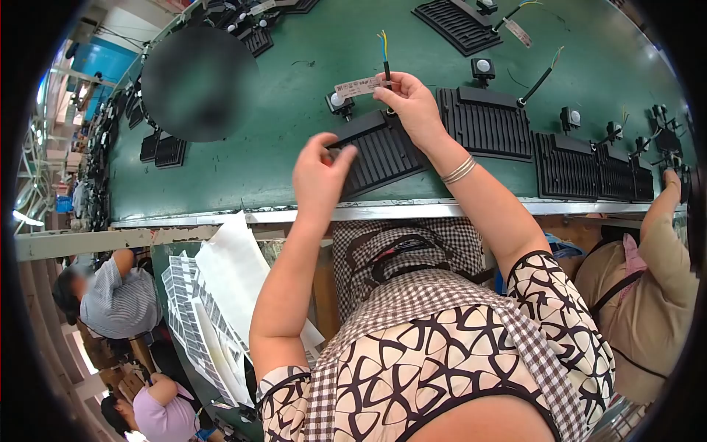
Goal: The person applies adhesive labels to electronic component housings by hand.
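**Pinching label (356,87) above ribbed housing (379,155)**

Holding it, thumb against fingers, in right hand (416,107), with housing toward seven o'clock. Facing housing, toward three o'clock, with left hand (318,173) half-curled; too blurred to tell whether gripping.

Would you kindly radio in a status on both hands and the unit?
Right hand pinching label by the cable. Left hand at left end of finned black unit. Unit on green table; nothing seen blocking.

Leftward room over green tabletop (254,177), finned panels (486,129) as obstacles rightward.
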Tool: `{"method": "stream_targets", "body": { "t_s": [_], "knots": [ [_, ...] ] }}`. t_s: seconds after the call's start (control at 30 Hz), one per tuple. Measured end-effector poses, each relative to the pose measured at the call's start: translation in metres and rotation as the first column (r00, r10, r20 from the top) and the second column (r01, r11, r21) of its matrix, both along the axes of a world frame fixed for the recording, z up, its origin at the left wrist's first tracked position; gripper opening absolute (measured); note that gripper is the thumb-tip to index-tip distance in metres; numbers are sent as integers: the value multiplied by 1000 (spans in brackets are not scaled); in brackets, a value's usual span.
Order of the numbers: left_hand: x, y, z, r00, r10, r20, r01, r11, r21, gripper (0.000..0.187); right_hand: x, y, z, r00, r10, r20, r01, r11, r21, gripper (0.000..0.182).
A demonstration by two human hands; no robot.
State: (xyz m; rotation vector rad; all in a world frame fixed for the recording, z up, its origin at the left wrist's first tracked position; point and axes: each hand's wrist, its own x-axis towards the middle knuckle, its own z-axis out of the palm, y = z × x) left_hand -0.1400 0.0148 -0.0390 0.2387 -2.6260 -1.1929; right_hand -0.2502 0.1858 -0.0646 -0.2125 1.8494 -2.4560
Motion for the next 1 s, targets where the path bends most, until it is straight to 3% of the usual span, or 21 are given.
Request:
{"method": "stream_targets", "body": {
  "t_s": [0.1,0.17,0.27,0.37,0.57,0.67,0.73,0.83,0.9,0.93,1.0],
  "knots": [
    [-41,-22,2,999,24,32,-34,935,352,49,-1,4,7,999,29,39,-28,1000,-7,24],
    [-63,-23,17,995,-62,82,3,815,580,52,-5,5,9,998,46,51,-47,999,12,22],
    [-88,-16,23,967,-195,163,54,785,617,41,-8,6,12,995,66,76,-70,997,46,21],
    [-102,-19,15,951,-222,217,30,761,648,24,-11,9,17,994,59,95,-70,991,116,19],
    [-107,-20,8,988,-134,77,70,833,549,15,-7,-4,17,993,-113,27,106,976,192,16],
    [-106,-16,10,992,-111,66,70,895,440,15,-1,-7,23,985,-159,-62,170,955,245,15],
    [-98,-14,9,997,-62,-53,72,977,202,17,-4,-8,14,982,-180,-59,188,964,188,15],
    [-39,19,36,988,-40,-146,23,993,-117,25,-9,-4,2,983,-160,-90,171,978,123,17],
    [4,38,15,943,-331,-37,261,802,-537,38,-14,1,-10,979,-155,-131,177,969,173,22],
    [16,38,1,920,-391,-29,302,755,-581,44,-14,1,-16,975,-154,-162,190,953,236,26],
    [18,24,-15,888,-458,-43,329,698,-636,52,-3,1,-11,992,-66,-105,72,996,57,42]
  ]
}}
